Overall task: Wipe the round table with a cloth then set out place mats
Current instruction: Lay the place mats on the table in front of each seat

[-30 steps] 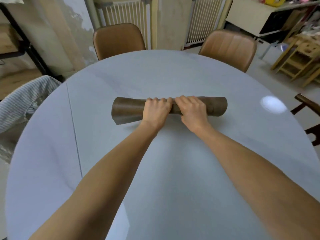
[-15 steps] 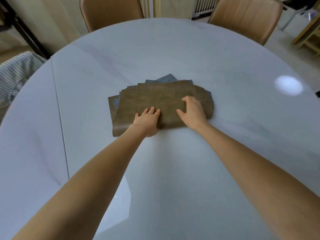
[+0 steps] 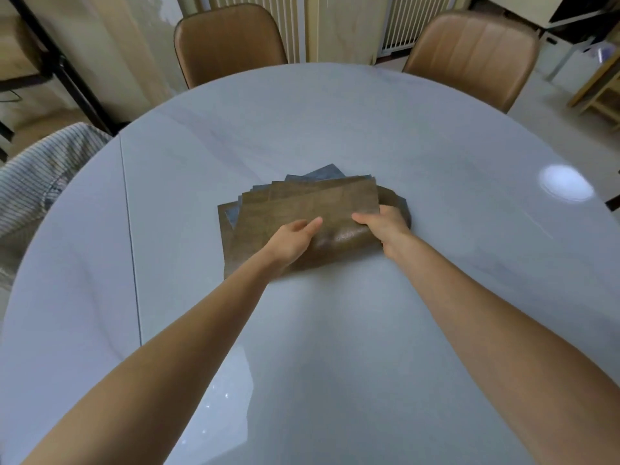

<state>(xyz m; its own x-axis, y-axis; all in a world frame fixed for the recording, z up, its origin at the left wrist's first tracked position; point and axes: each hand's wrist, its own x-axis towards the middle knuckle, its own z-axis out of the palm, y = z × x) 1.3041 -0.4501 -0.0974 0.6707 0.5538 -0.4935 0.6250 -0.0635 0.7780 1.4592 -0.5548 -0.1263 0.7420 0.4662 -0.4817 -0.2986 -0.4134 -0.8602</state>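
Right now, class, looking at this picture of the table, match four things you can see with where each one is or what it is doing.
Things:
1. left hand
2. right hand
3. striped cloth
4. brown chairs

Descriptions:
A. beyond the table's far edge
B. grips the near right edge of the place mats
C. off the table's left edge
D. grips the mats' near left edge

Pairs: 1-D, 2-B, 3-C, 4-A

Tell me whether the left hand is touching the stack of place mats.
Touching. The head view shows the left hand gripping the near edge of the place mats, thumb on top.
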